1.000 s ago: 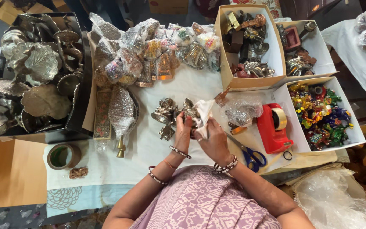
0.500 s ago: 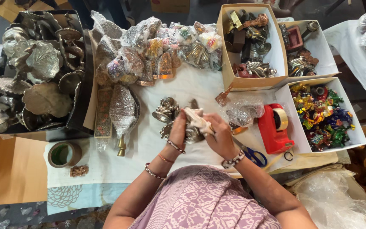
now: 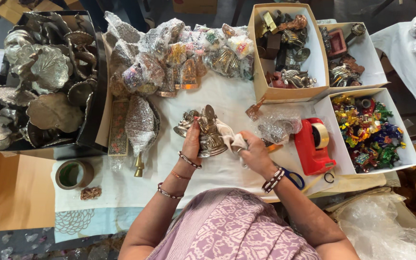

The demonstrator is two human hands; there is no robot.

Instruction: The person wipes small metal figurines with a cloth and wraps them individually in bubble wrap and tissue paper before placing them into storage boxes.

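Observation:
My left hand grips a silver metal figurine upright over the white tablecloth at the table's middle. My right hand holds a crumpled white cloth against the figurine's right side. Both wrists carry bangles. A second small silver piece lies just behind the figurine, partly hidden by my left thumb.
A red tape dispenser and blue scissors lie right of my hands. Cardboard boxes of metal figures and coloured foil pieces stand at the right. Plastic-wrapped ornaments line the back; a black crate of silver leaf dishes and a tape roll sit left.
The cloth has shifted from over the figurine's top to its right side, uncovering the figurine. My right hand has moved right and down; my left hand keeps its grip.

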